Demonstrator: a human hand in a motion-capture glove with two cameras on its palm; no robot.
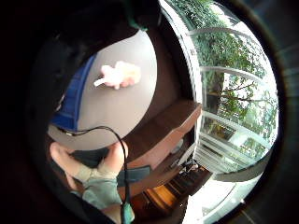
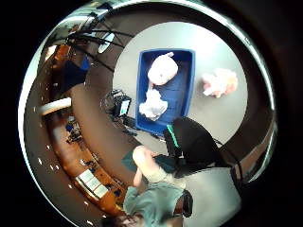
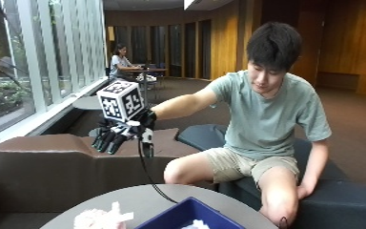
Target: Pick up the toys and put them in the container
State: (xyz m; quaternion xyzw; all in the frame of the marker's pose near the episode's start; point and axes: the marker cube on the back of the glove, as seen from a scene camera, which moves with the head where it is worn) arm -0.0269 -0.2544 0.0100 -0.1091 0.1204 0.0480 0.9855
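Pink toy: a fluffy pink plush (image 3: 100, 219) lies on the round grey table (image 3: 145, 198), just beside the container and outside it. The thumb-side palm view shows it alone on bare tabletop.
Gloved right hand: the hand (image 3: 121, 136) hangs in the air well above the table, arm stretched out from the shoulder. Its fingers (image 3: 106, 140) point downward, straight and relaxed, and hold nothing.
Container: a blue rectangular bin (image 2: 185, 97) stands on the table near its edge, on the side where the person sits.
Inside the container: a pale pink rounded plush (image 2: 162, 69) rests toward one end, and a white crumpled-looking toy (image 2: 152, 105) lies toward the other end, the two close together.
Person: seated on a dark bench behind the table, leaning forward slightly, head tipped down toward the tabletop.
Other hand: the bare hand (image 3: 303, 190) rests down beside the knee, on the bench.
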